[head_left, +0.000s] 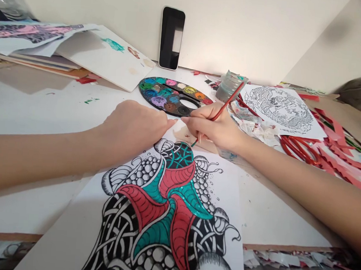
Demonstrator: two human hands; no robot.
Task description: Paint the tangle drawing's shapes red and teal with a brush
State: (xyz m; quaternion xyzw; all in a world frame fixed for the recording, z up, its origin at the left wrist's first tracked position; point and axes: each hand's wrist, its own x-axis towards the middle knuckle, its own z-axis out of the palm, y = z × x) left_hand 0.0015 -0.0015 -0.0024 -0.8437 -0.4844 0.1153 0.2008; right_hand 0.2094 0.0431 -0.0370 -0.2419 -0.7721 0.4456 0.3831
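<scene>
1. A thin red-handled paintbrush [228, 105] sits pinched in the right hand [214, 127], its tip near the top of a red-and-teal ink drawing [169, 216].
2. The left hand [132, 128] holds nothing, fingers extended, just beside the right hand.
3. The drawing lies on the tabletop [47, 114].
4. Beyond the hands is an oval watercolour palette [167, 95].
5. Farther right lie a glass jar [229, 87], a dragon line drawing [280, 110] and red-handled scissors [296, 149].
6. A phone [172, 38] stands against the wall [250, 33].
</scene>
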